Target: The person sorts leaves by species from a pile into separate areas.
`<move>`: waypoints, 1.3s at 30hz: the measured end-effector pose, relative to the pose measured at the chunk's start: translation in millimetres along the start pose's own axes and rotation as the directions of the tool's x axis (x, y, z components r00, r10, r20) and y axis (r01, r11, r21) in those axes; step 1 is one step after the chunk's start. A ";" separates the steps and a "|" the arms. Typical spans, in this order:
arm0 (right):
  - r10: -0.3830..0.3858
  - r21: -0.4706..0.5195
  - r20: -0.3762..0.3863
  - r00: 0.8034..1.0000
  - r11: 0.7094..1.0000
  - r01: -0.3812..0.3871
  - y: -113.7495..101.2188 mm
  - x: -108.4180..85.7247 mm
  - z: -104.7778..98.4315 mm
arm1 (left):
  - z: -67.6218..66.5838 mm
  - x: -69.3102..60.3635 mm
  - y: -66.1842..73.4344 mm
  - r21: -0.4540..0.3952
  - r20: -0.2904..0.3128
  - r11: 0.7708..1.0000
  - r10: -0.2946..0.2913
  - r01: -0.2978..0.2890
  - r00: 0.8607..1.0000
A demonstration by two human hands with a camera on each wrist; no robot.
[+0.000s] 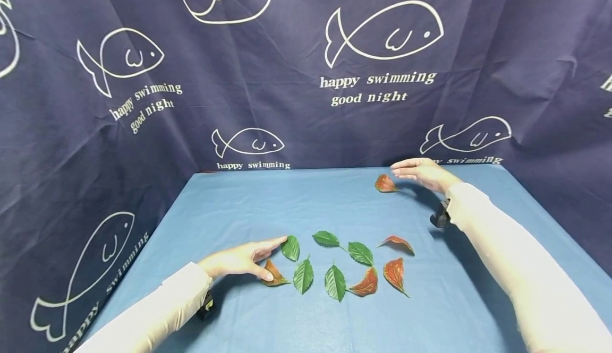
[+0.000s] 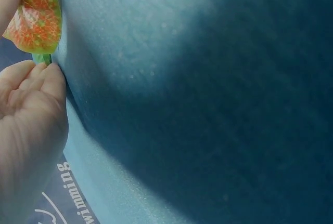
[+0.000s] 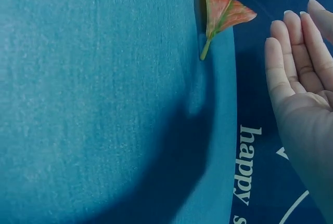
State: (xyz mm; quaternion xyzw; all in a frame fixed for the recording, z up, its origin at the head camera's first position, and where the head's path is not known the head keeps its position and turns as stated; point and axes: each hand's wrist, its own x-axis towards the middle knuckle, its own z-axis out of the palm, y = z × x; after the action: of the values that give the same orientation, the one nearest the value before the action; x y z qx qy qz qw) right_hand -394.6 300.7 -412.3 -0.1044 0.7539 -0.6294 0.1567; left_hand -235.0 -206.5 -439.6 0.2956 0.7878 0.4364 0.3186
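My left hand [image 1: 246,257] is low over the left group of leaves. Its thumb lies on a red-orange leaf [image 2: 42,18], and its fingertips reach the edge of a green leaf [image 1: 290,248]. Whether they press on that leaf is hard to tell. At the table's far side, my right hand [image 1: 423,174] hovers with fingers extended and nothing in it. Just left of it, apart from the fingers, a single red leaf [image 3: 221,13] rests on the cloth, its stem pointing toward the wrist camera.
Several more green leaves, among them one at centre [image 1: 334,283], and red leaves, such as a curled one [image 1: 398,243], lie spread over the blue tablecloth [image 1: 268,204]. A dark curtain [image 1: 296,77] with fish drawings stands behind the far edge and along the sides.
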 end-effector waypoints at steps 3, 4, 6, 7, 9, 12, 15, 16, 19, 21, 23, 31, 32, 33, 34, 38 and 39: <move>-0.009 -0.012 0.005 1.000 1.000 0.009 -1.9 -4.9 1.4 | -0.1 -0.2 -0.7 0.000 0.002 1.000 -0.004 0.004 1.000; -0.013 -0.012 0.005 1.000 1.000 0.013 -2.1 -6.2 1.8 | -0.2 -0.1 -0.9 -0.001 0.002 1.000 -0.008 0.008 1.000; -0.024 -0.014 0.010 1.000 1.000 0.024 -2.8 -9.1 3.1 | -0.5 0.2 -1.4 -0.006 0.001 1.000 -0.012 0.012 1.000; -0.030 -0.012 0.012 0.999 0.999 0.030 -2.8 -10.1 3.6 | -0.7 0.3 -1.6 -0.009 0.000 1.000 -0.013 0.013 1.000; -0.043 0.006 0.017 0.999 0.999 0.043 -3.1 -11.7 4.9 | -0.9 0.4 -2.4 -0.016 -0.002 1.000 -0.018 0.018 1.000; -0.067 0.018 0.031 0.997 0.998 0.066 -3.0 -13.7 6.4 | -1.0 0.0 -3.9 -0.013 -0.001 1.000 -0.013 0.013 1.000; -0.091 0.053 0.034 0.995 0.995 0.090 -3.9 -15.7 7.7 | -1.3 0.1 -4.4 -0.014 -0.001 1.000 -0.013 0.013 1.000; -0.102 0.061 0.031 0.994 0.993 0.100 -4.6 -16.4 8.2 | -1.5 0.2 -4.3 -0.014 -0.005 1.000 -0.012 0.012 1.000; -0.131 0.099 0.009 0.991 0.987 0.129 -7.2 -20.0 10.5 | -2.0 0.9 -3.7 -0.016 -0.017 1.000 -0.015 0.015 1.000; -0.146 0.113 0.002 0.989 0.983 0.144 -8.4 -23.6 12.2 | -1.6 1.0 -3.7 -0.012 -0.022 1.000 -0.014 0.014 1.000; -0.151 0.124 0.009 0.988 0.981 0.149 -9.0 -28.3 13.6 | -0.7 0.5 -4.0 -0.005 -0.020 1.000 -0.016 0.016 1.000; -0.172 0.123 0.032 0.984 0.978 0.167 -17.8 -45.1 18.3 | -0.2 1.7 -3.7 -0.010 -0.016 1.000 -0.014 0.014 1.000; -0.173 0.108 0.032 0.984 0.980 0.168 -19.1 -45.8 19.1 | -0.7 1.5 -3.7 -0.010 -0.019 1.000 -0.017 0.017 1.000; -0.171 0.089 0.029 0.985 0.982 0.168 -20.3 -46.4 20.2 | -1.1 1.4 -3.8 -0.009 -0.022 1.000 -0.018 0.018 1.000; -0.168 0.075 0.027 0.986 0.983 0.165 -21.1 -47.1 21.4 | -1.4 1.3 -3.8 -0.009 -0.024 1.000 -0.018 0.018 1.000; -0.136 0.018 0.039 0.990 0.991 0.135 -22.3 -51.4 28.5 | -0.2 0.8 -4.1 -0.013 -0.023 1.000 -0.014 0.013 1.000; -0.128 0.006 0.042 0.991 0.992 0.128 -22.2 -52.6 30.3 | 0.6 0.7 -4.4 -0.015 -0.022 1.000 -0.012 0.012 1.000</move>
State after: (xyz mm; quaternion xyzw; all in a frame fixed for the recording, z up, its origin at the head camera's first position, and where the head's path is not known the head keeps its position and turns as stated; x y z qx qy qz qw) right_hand -335.5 287.4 -389.7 -0.1656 0.7413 -0.6369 0.1319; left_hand -235.8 -207.6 -443.9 0.2836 0.7899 0.4435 0.3145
